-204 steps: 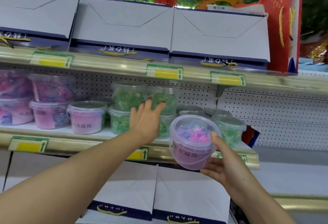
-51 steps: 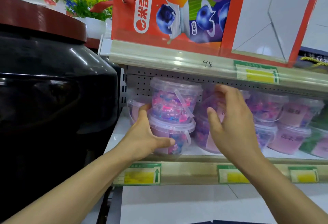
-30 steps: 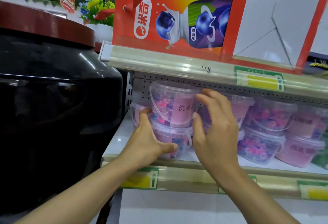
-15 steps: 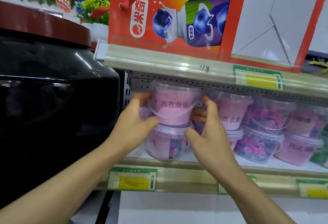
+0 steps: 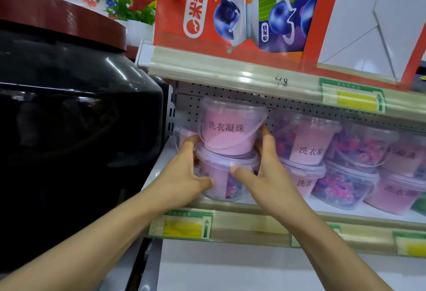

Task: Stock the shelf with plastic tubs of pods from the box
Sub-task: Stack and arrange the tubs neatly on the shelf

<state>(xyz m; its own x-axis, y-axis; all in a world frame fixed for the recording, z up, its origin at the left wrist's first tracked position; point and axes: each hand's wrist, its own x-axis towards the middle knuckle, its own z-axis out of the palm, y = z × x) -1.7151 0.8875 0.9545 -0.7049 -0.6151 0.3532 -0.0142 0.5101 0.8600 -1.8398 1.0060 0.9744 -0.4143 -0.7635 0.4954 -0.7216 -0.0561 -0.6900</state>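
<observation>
Shelf [image 5: 230, 205] looks nearly stocked: stacked tubs run rightward from the black vat [image 5: 69, 111]. Left hand [image 5: 182, 182] and right hand [image 5: 265, 175] clasp the bottom tub [image 5: 224, 179] beside it; box not visible.

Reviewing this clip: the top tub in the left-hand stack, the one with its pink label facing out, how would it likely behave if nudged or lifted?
The top tub sits on the lid of the lower tub, so a sideways nudge could probably slide or tip it off. Its clear plastic wall looks smooth, likely somewhat slippery. A thin bail handle hangs down its front, probably handy for lifting.
</observation>
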